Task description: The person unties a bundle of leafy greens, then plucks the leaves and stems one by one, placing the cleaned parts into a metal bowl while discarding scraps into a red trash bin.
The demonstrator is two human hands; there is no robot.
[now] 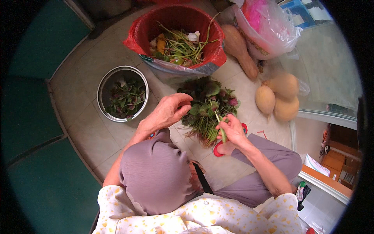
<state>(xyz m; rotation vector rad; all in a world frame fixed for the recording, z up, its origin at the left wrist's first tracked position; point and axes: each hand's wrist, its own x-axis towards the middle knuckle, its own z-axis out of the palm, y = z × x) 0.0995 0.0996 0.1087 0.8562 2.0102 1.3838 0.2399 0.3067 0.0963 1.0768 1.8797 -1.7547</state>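
Observation:
A heap of red amaranth greens point(201, 101) lies on the floor before me, leaves at the far end and thin stems towards me. My right hand point(234, 128), over its right edge, pinches a pale green stem point(223, 135). That stem slants up to the left, its far end over the leaves. Left of the heap hovers my left hand point(168, 108), fingers curved with a gap from the thumb and nothing seen in it. Behind my left wrist, a round steel basin point(98, 96) holds picked leaves point(125, 98).
Beyond the heap stands a bin with a red liner point(217, 54), containing stems and peelings point(178, 46). To the right are a long squash point(239, 49), several rounded squashes point(287, 108) and a plastic bag point(270, 38). Green cabinet doors point(32, 108) line the left.

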